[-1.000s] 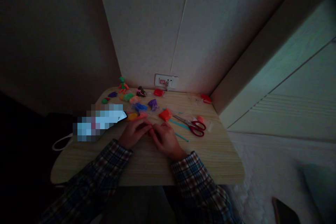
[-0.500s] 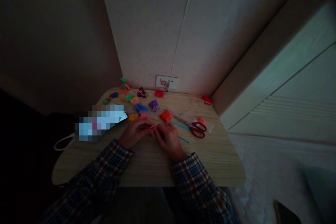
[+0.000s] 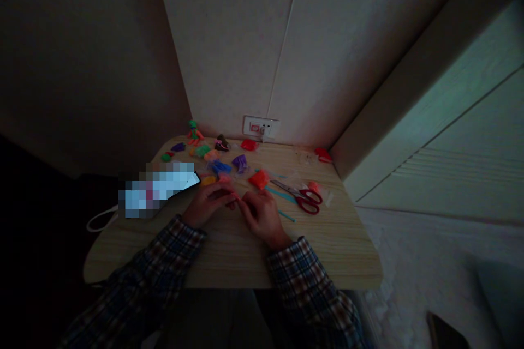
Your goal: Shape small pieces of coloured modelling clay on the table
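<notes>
Near the back left corner of the table (image 3: 229, 270), a green-and-orange figure (image 3: 194, 133) stands upright, seemingly finished. Nearer the front edge, the left hand (image 3: 209, 204) pinches a small reddish piece (image 3: 236, 199), apparently unfinished, too small to tell its long axis or pointing. The right hand (image 3: 261, 214) pinches it too. Toward the right edge lie scissors (image 3: 299, 196).

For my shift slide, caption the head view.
Left hand and right hand seemingly pinch a small reddish piece near red-handled scissors on the table.
</notes>
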A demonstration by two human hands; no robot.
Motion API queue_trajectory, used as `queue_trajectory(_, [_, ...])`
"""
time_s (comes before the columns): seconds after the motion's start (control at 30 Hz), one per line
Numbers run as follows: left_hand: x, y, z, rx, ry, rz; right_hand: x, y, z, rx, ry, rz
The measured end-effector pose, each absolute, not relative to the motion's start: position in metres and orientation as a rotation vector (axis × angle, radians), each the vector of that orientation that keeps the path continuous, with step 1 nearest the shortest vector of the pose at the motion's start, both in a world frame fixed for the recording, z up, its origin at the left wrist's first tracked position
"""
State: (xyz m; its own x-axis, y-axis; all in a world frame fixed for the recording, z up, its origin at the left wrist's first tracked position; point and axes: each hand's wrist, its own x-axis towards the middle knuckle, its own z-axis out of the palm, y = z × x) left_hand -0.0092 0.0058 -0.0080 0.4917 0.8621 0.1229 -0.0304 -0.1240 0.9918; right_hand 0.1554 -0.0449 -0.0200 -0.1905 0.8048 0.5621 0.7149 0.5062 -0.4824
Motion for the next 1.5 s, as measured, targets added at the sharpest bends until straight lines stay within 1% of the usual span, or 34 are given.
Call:
queue_trajectory(0.4, [-0.01,0.003,0.005,1.583,0.591,0.842,0.157,-0.043,-0.023,-1.249,-1.923,0.149])
queue_trajectory(0.67, [-0.009,0.004,0.001,1.559,0.648,0.855,0.159,-0.041,-0.025,-1.245,-1.95,0.225])
queue_trajectory(0.9, [-0.005,0.003,-0.009,1.5,0.707,0.872,0.157,-0.042,-0.024,-1.152,-2.033,0.298])
queue_trajectory(1.5, [-0.006,0.002,-0.006,1.527,0.771,0.854,0.155,-0.041,-0.026,-1.218,-1.958,0.18])
